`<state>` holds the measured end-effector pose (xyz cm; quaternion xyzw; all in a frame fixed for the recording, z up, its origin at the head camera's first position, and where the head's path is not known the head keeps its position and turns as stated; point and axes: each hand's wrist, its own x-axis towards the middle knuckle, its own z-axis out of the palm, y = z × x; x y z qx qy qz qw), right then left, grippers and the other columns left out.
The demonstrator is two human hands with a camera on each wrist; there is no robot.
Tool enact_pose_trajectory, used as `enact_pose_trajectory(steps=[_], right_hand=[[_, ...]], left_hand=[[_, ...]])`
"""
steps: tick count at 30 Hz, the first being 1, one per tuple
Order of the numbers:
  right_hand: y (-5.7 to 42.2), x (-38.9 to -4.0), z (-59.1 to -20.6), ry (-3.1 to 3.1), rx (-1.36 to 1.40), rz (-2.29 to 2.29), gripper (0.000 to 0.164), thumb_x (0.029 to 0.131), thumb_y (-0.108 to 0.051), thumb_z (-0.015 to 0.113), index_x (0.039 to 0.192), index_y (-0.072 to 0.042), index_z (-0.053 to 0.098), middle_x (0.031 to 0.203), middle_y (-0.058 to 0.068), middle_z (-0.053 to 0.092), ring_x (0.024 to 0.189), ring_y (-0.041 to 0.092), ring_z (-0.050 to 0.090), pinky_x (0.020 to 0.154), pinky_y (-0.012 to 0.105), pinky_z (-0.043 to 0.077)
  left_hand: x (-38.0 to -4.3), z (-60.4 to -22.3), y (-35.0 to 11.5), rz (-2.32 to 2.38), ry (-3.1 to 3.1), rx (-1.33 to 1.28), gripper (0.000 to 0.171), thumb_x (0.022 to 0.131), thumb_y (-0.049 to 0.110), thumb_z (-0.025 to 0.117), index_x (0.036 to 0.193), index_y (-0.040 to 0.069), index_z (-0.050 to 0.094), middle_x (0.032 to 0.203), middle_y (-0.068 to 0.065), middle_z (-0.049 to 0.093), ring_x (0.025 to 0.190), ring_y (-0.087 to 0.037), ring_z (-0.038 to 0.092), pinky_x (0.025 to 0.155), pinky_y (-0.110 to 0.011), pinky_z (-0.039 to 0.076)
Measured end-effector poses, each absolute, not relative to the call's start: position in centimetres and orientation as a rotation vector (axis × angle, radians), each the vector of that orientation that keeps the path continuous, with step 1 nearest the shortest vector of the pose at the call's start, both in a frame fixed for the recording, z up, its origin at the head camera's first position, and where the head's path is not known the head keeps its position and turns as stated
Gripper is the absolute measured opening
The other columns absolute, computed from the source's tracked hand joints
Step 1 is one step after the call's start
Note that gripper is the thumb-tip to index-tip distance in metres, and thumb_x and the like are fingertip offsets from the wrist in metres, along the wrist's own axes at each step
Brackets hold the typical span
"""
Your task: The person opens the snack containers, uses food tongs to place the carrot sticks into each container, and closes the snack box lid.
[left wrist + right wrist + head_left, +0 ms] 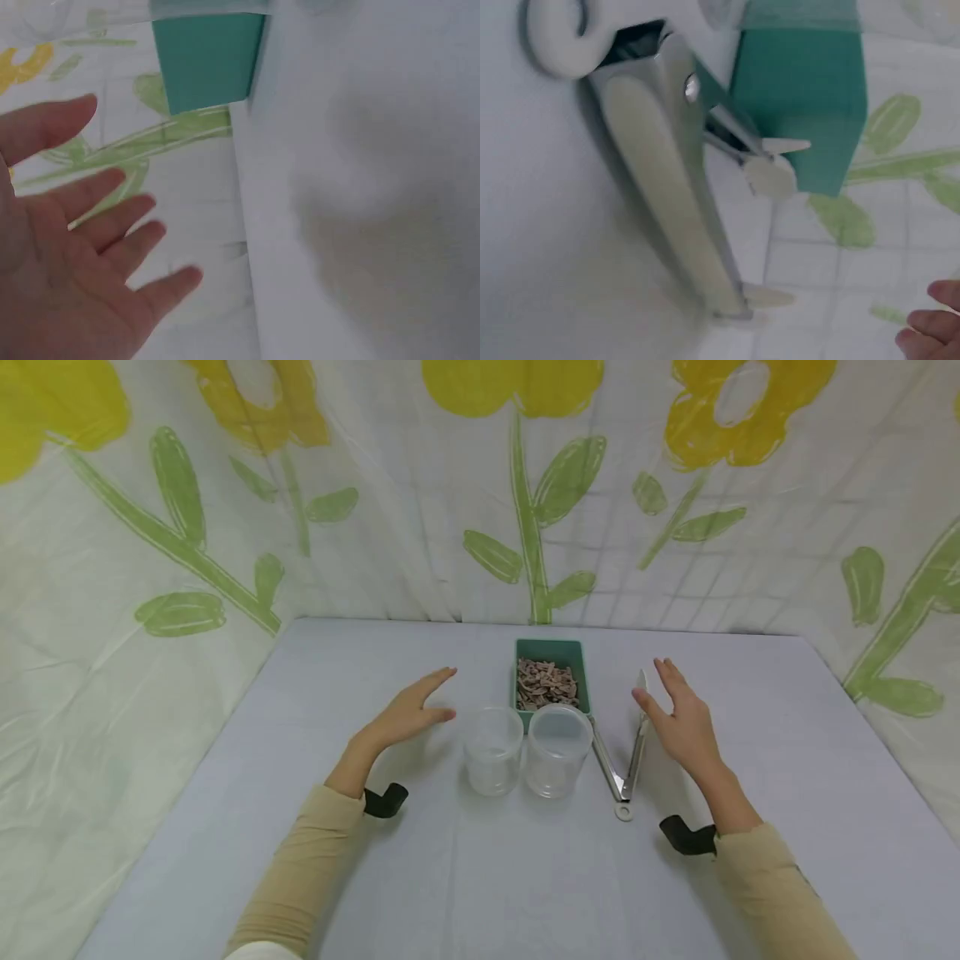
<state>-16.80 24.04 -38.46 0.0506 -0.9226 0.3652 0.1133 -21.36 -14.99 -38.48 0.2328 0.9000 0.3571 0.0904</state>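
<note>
My left hand [405, 714] is held over the table with its fingers spread, just left of a clear plastic jar [492, 756]; nothing is in it. In the left wrist view, the palm and fingers show apart from everything. A second clear jar [555, 760] stands beside the first. To its right lie spread tongs [610, 767] with metal arms, pale tips and a ring at the hinge end. My right hand [682, 727], fingers extended and holding nothing, hovers just right of the tongs. Only fingertips [930, 334] of it show in the right wrist view.
Behind the jars stands a green rectangular bin [551, 648] with many brown, strip-like pieces [550, 683] inside. A white cloth-like table surface [480, 885] lies under everything. The flower-printed curtain [405, 527] hangs along the back and left side.
</note>
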Motion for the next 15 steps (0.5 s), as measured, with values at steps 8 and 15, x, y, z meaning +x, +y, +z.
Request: enact_pose_trajectory(steps=[8,15], right_hand=[[22.0,-15.4,-36.5,-2.456,0.189,1.723,0.047,0.102,-0.022,0.052,0.14,0.004,0.047,0.138,0.002,0.055,0.136,0.027,0.04,0.107,0.026,0.035],[19.5,-14.5,-35.8,-2.361,0.336,1.905,0.042,0.102,-0.017,0.049,0.137,0.007,0.05,0.124,-0.013,0.062,0.121,0.003,0.049,0.111,0.053,0.028]], left_hand=[[-20.7,-39.4,-13.7,1.316,2.01,0.889,0.097,0.079,0.006,0.078,0.154,0.002,0.017,0.157,-0.015,0.024,0.145,-0.032,0.019,0.115,-0.052,0.019],[-20.1,-40.3,-12.3,1.385,2.001,0.831,0.091,0.073,0.005,0.084,0.149,0.004,0.034,0.14,-0.012,0.05,0.132,-0.028,0.041,0.111,-0.051,0.028]])
